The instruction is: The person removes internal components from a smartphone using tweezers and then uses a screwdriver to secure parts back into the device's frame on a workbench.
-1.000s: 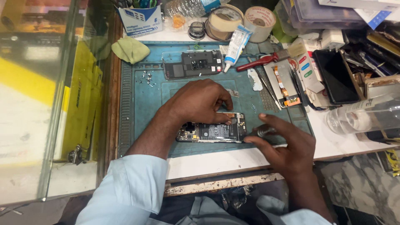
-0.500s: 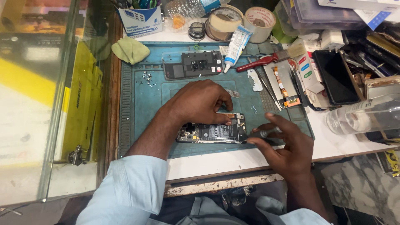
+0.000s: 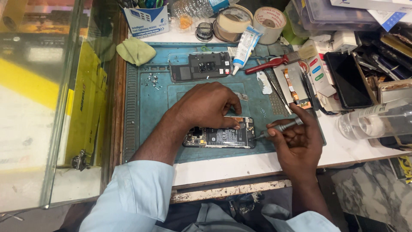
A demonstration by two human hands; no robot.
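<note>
Two tape rolls (image 3: 251,19) flank a white glue tube (image 3: 244,46).

White bench (image 3: 343,150), blue mat (image 3: 150,103) (cluttered), green cloth (image 3: 135,50), tape rolls (image 3: 234,19)

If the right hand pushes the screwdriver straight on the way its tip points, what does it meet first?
Most likely the opened phone: the screwdriver in the right hand points left at its right edge, tip almost touching.

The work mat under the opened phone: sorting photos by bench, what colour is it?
Teal blue work mat, clearest in the head view.
</note>
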